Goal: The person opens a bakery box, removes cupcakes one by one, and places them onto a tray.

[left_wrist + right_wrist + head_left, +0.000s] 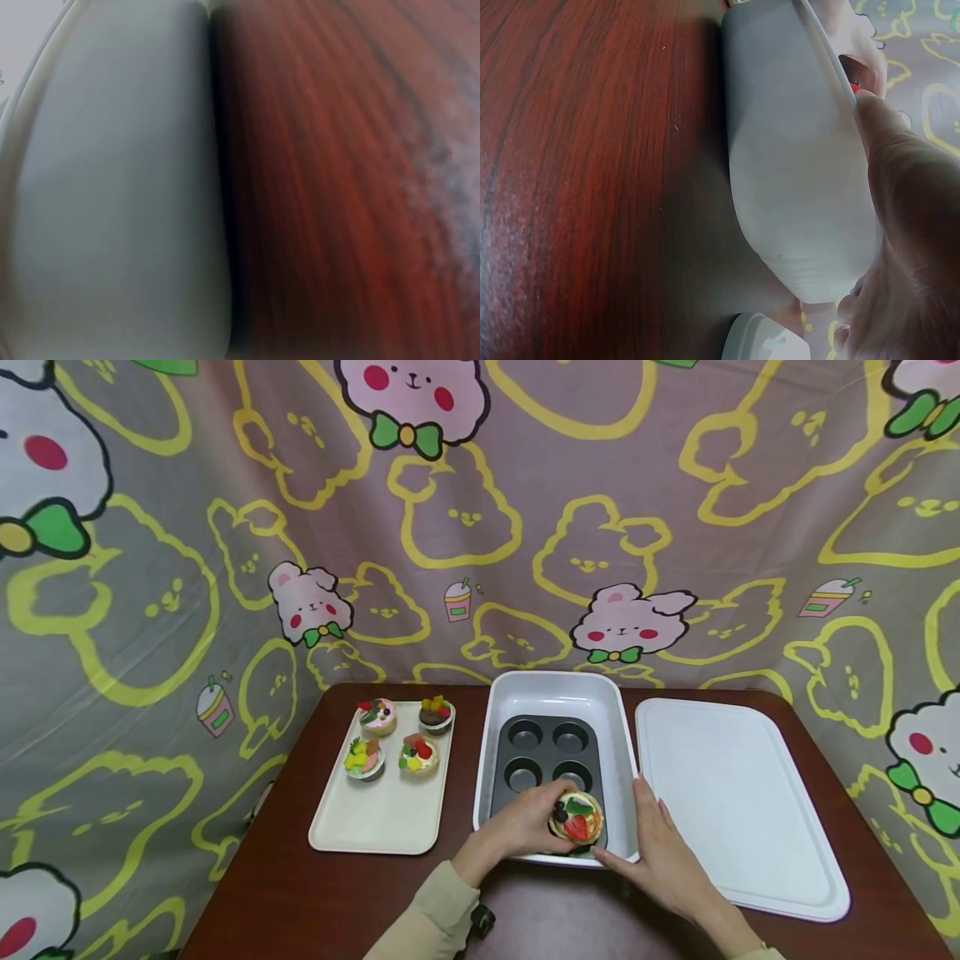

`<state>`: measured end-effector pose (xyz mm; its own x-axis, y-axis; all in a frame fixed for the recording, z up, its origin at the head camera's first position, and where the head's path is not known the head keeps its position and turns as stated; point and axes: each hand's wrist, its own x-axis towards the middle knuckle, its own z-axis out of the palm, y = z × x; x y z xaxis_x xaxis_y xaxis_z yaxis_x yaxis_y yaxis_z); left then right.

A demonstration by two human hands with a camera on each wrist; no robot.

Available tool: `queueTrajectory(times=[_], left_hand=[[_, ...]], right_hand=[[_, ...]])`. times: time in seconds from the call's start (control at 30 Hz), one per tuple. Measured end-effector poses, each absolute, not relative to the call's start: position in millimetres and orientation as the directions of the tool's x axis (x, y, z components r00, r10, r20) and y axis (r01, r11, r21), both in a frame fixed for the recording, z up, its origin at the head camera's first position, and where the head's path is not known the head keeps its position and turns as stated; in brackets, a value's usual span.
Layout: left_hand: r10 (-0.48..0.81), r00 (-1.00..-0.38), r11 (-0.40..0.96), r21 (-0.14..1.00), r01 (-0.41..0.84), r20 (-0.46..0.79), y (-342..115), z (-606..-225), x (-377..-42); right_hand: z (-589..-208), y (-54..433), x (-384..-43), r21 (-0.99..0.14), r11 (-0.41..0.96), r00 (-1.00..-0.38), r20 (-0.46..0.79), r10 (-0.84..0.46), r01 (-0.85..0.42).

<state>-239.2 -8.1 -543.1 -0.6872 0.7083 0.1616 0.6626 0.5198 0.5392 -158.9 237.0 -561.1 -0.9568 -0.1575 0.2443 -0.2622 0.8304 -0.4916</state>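
My left hand (530,822) holds a fruit-topped tart (577,818) between thumb and fingers, at the near right part of a dark muffin tin (546,747). Strawberry, dark berries and a green piece show on the tart's top. Whether it touches the tin is hidden. The tin lies inside a deep white bin (630,760); several of its cups hold nothing, and the nearest ones are covered by the hand. At the bin's near right corner is my right hand (671,864), fingers extended along the side and thumb at the front rim, also seen in the right wrist view.
On the left, a cream tray (375,818) carries several small decorated cakes (364,757) in its far half. A flat white lid (738,802) lies right of the bin. Behind the brown table (255,877) hangs a patterned cloth (465,543).
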Motion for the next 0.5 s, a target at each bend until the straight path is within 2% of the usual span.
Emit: queueTrajectory(times=[0.33, 0.5], left_hand=[[0.674, -0.710, 0.502, 0.578, 0.643, 0.204, -9.1, -540.6, -237.6], [0.635, -0.718, 0.428, 0.643, 0.635, 0.285, -13.0, -540.0, -238.4]], right_hand=[[-560.4, 236.7, -160.3, -0.513, 0.822, -0.963, 0.223, -0.151, -0.248], [-560.9, 236.5, -159.9, -0.510, 0.819, -0.956, 0.251, -0.153, -0.265]])
